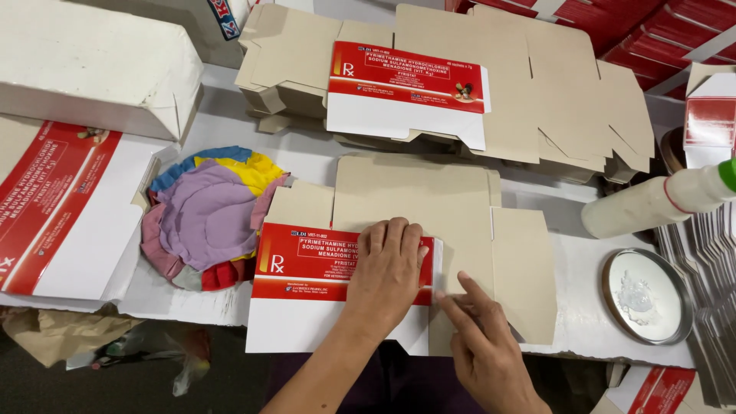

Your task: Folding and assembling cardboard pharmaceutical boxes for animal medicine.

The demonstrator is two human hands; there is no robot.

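Observation:
A flat carton blank [429, 207], brown on the inside, lies on the white table in front of me. One red-and-white printed panel [307, 280] is folded over onto its left half. My left hand [387, 280] presses flat on that panel near its right edge. My right hand [483, 337] touches the panel's right edge with a fingertip, fingers together, holding nothing.
A stack of flat carton blanks [552, 84] lies at the back, one printed side up. Coloured cloth rags [207, 218] lie left. A white glue bottle [659, 201] lies on its side at right, above a round metal lid with glue [645, 295]. Folded white cartons [84, 61] sit far left.

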